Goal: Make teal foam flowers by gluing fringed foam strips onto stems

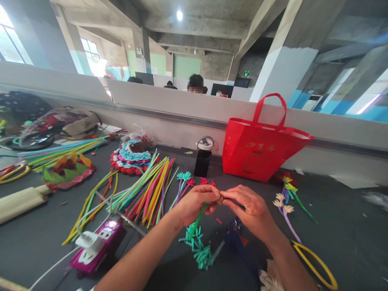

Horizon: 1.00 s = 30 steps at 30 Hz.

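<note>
Over the dark tabletop, my left hand (197, 202) is closed in a pinch on a green fuzzy pipe cleaner (198, 220), which hangs down below the fingers. My right hand (247, 204) meets it fingertip to fingertip, its thumb and forefinger pinched at the same spot; the fingers partly hide what lies between them. Beneath the hands is a pile of short teal pipe cleaner pieces (202, 254). Just behind my left hand lie finished-looking flowers, one with a teal head (184, 176) and others with red heads (204, 182).
Left are a bundle of coloured pipe cleaners (148, 194), a purple power strip (98, 246) with a white plug, and a flower-decorated ring (133, 155). A phone (202, 163) leans on a white-lidded container (205, 143). A red bag (257, 149) stands behind; more flowers (285, 206) lie right.
</note>
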Motion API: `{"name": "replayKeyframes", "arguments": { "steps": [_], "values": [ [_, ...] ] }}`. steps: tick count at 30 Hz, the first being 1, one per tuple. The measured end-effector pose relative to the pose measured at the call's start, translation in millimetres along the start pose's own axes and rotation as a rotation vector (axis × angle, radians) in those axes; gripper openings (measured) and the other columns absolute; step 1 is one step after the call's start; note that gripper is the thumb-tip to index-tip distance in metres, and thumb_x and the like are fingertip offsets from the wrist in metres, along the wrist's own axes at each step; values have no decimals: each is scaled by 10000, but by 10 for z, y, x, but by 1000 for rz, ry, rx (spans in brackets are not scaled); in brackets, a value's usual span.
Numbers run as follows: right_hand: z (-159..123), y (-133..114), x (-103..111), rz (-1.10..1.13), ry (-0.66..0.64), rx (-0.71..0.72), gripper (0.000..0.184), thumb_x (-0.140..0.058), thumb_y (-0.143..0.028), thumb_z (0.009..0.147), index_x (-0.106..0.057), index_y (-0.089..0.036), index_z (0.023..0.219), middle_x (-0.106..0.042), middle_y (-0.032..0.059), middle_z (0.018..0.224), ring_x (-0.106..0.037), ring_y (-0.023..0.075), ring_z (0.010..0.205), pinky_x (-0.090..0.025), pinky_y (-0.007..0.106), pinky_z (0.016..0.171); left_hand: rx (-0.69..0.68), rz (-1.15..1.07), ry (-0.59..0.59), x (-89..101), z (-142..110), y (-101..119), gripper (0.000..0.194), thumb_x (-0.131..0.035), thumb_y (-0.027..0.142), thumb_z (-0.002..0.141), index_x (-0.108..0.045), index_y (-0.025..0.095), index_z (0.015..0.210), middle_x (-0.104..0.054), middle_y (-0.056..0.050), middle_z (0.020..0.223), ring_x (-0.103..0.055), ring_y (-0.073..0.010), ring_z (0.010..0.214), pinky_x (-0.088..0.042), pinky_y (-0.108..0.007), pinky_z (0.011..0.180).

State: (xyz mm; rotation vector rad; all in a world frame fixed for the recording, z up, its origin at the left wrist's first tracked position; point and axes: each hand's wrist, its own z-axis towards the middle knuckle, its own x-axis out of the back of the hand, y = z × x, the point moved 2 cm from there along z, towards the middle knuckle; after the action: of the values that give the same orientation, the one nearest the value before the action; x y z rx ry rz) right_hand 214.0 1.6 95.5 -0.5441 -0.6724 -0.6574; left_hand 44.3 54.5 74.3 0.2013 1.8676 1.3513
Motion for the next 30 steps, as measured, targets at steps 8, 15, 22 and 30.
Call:
{"name": "replayKeyframes", "arguments": {
  "steps": [8, 15, 22, 30],
  "values": [
    [-6, 14, 32, 78, -72, -82, 130, -599, -234, 972, -673, -240, 1079, -725, 19, 920, -655, 179, 864, -512, 316, 785, 4, 42, 25, 18, 15, -14, 282, -831, 343, 657, -681, 115, 727, -666, -49, 682, -496, -68, 449, -262, -222, 444],
    [-13, 25, 54, -111, -77, 10, 137, -593, -263, 977, -670, -222, 1083, -737, 35, 927, -655, 187, 828, -498, 339, 781, 46, -41, 50, 22, 40, -88, 313, -869, 333, 617, -647, 136, 716, -453, 68, 528, -227, -8, 404, -73, -223, 440],
    [13, -12, 59, -182, -9, 45, 130, -565, -236, 989, -679, -199, 1040, -736, 42, 871, -650, 176, 777, -498, 327, 757, -78, 84, 125, -61, -7, -53, 309, -824, 379, 657, -643, 138, 726, -372, 80, 518, -231, -39, 453, -101, -226, 440],
    [1, 8, -10, -288, -47, 74, 118, -551, -195, 988, -665, -176, 1009, -722, 55, 876, -612, 205, 788, -441, 339, 738, -164, 294, 224, -82, -12, -81, 355, -740, 476, 737, -598, 152, 706, -392, 82, 511, -276, -53, 459, -174, -224, 443]
  ]
}}
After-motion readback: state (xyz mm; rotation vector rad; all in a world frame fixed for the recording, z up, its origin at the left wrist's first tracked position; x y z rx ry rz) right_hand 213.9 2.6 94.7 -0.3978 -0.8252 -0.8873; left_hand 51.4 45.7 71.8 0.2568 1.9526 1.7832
